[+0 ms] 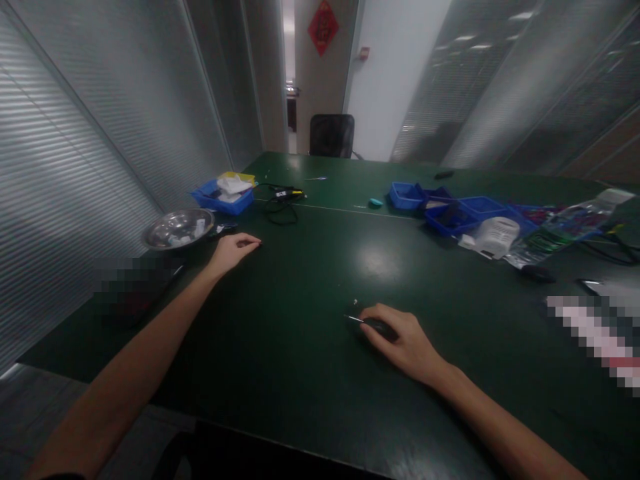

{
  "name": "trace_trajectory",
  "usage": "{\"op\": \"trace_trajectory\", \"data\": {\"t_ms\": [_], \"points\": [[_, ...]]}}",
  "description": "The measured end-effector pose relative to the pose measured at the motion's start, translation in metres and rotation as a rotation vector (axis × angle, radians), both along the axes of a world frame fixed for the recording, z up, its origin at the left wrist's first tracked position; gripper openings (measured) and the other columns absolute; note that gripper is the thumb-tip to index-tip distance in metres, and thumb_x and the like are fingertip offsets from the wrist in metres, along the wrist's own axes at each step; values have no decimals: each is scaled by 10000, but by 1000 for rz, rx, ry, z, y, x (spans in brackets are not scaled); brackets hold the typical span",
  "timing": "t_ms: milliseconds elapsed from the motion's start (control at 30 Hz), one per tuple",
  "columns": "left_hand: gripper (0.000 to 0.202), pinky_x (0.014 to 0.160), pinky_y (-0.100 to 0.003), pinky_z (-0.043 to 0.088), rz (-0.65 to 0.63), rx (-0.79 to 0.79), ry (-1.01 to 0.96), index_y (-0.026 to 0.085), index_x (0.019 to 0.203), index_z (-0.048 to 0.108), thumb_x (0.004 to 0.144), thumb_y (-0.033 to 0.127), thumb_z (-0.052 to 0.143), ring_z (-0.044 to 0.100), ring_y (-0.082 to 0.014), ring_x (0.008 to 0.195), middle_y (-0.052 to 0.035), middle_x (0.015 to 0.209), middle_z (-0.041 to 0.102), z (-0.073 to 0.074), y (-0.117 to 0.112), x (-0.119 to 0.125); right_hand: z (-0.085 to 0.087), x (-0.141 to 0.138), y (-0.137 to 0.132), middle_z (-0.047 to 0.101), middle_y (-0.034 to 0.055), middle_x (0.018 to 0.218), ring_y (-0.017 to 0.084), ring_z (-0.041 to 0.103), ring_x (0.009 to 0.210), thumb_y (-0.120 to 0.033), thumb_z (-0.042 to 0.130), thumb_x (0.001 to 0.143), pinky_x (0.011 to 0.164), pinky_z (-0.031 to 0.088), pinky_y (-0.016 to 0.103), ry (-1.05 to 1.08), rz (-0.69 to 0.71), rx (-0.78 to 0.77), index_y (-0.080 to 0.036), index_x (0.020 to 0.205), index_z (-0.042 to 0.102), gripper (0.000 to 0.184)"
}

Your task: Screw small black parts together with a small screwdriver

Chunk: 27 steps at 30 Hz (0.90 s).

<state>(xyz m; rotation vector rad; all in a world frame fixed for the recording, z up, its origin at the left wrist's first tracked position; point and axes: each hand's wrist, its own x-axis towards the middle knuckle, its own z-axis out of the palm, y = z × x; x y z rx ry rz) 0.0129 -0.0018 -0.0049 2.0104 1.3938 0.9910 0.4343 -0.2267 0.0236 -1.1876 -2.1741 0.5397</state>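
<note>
My right hand [400, 337] rests low over the green table, its fingers wrapped round the dark handle of a screwdriver [355, 319]. The thin metal shaft points left, and the tip is too small to make out. Just beyond it lies a tiny pale piece [355, 302]. Further left, my left hand [235, 251] is closed in a pinch; a small dark spot shows at its fingertips, too small to name. A metal bowl [150, 235] with several whitish pieces inside stands to the left of that hand.
Blue bins [227, 205] stand at the back left, near a black cable [283, 222]. Right of centre are more blue trays [407, 197], a white plastic part [495, 238] and a clear plastic bottle [560, 230]. A teal object [375, 203] lies mid-table. A chair [331, 135] stands beyond.
</note>
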Motion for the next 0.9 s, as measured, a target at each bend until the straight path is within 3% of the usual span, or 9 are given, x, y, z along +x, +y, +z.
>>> {"op": "trace_trajectory", "data": {"t_ms": [133,300,400,500,700,900], "points": [[253,923,-404,558,-231,-184,-64,230,1014,789,850,417,740,714,-251,1005,-71,1120,765,8,-37,45,0,-2,0,737,57,1002,185,714,821,-295,563,1037,716,556,296,-2,4,8,-213,1112,675,158],[168,784,-328,541,-628,-185,-52,230,1035,756,941,333,661,684,-185,897,-67,1068,745,19,-120,128,0,-4,-2,716,47,951,172,681,773,-279,572,1029,680,518,279,-48,-10,7,-216,1096,672,136],[142,722,-288,498,-670,-177,-6,222,1049,723,926,280,683,638,-150,803,-41,991,725,23,-154,152,2,-2,-3,680,32,888,161,643,716,-266,584,1012,651,477,281,-104,51,-9,-213,1078,673,123],[196,716,-273,482,-645,-187,-10,213,1110,674,918,248,686,623,-137,794,-27,1018,715,25,-165,156,4,1,-4,672,39,889,170,642,739,-243,587,995,669,469,289,-100,88,-27,-207,1063,670,113],[310,813,-291,509,-667,-208,-58,218,1215,615,911,213,677,668,-165,949,-41,1097,710,21,-161,153,6,1,-4,664,40,862,166,631,716,-232,574,988,654,461,283,-110,91,-43,-202,1018,668,102],[355,820,-297,523,-703,-206,-76,220,1259,595,913,194,673,672,-164,948,-42,1102,708,19,-160,153,3,-6,0,672,42,869,165,633,709,-251,566,1007,656,458,287,-121,61,-16,-199,1044,681,131]]}}
